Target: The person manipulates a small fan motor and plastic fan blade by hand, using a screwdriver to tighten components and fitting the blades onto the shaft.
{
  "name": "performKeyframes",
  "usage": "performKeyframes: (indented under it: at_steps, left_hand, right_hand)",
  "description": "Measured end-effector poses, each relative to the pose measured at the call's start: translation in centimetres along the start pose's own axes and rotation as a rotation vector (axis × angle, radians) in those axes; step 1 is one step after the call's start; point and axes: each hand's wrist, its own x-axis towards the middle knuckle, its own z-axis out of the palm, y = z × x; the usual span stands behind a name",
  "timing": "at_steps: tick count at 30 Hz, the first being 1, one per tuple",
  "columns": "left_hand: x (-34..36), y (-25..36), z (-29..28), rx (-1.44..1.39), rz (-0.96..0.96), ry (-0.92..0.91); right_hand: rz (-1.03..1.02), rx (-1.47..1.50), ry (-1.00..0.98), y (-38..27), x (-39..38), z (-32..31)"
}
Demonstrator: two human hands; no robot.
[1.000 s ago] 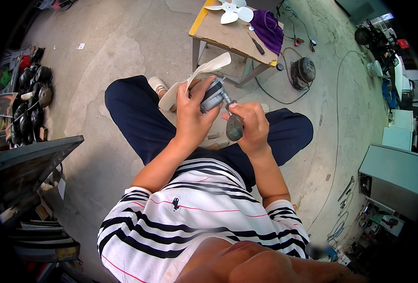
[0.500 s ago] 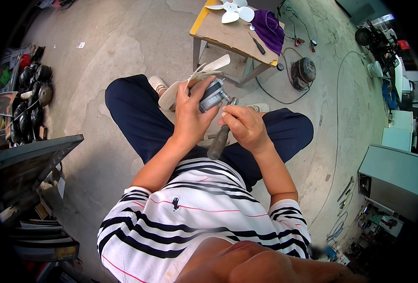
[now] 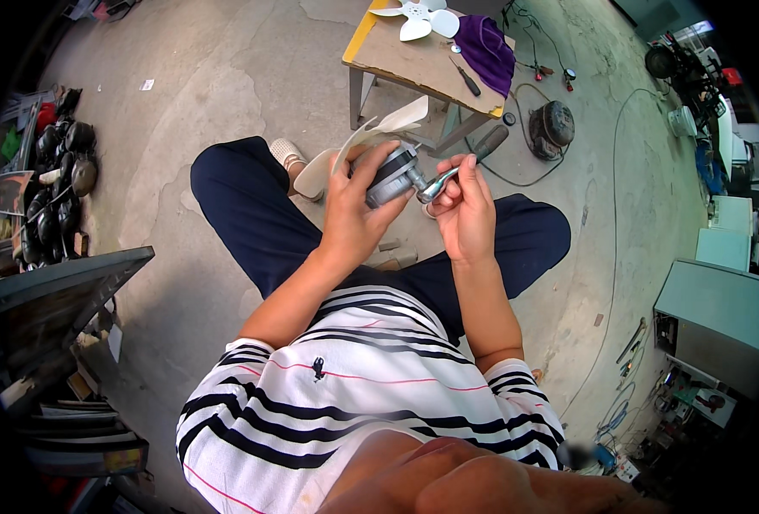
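My left hand [image 3: 352, 197] is wrapped round a small grey fan motor [image 3: 393, 177], held up between my knees. A white fan blade [image 3: 332, 163] sits on the motor's left side, partly hidden by my fingers. In my right hand [image 3: 465, 206], fingers closed, is a ratchet wrench [image 3: 433, 188] with a shiny metal head and a dark grip. Its head meets the motor's right end, while the grip points up and right beyond my fingers. Whether the socket is seated on a nut is too small to tell.
Ahead stands a small table [image 3: 388, 53] carrying another white fan [image 3: 416, 19], a purple cloth [image 3: 484, 56] and a screwdriver [image 3: 465, 77]. A dark compressor [image 3: 552, 130] with hoses is on the floor to its right. Dark round parts [image 3: 58, 176] are piled at left; a pale cabinet [image 3: 714, 317] stands right.
The wrench's grip has swung from pointing down toward me to pointing up and right. My right hand has turned over with it, palm now showing. The motor has shifted slightly right.
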Motion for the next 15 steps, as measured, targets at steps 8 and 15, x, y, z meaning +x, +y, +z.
performKeyframes:
  at_steps: [8, 15]
  left_hand:
    - [0.0, -0.1, -0.2, -0.059, -0.009, 0.001]
    - [0.1, 0.1, -0.1, -0.034, -0.097, 0.017]
  right_hand:
    - [-0.17, -0.152, -0.066, 0.6, -0.5, 0.6]
    - [-0.895, -1.082, -0.318, 0.8, -1.2, 1.3]
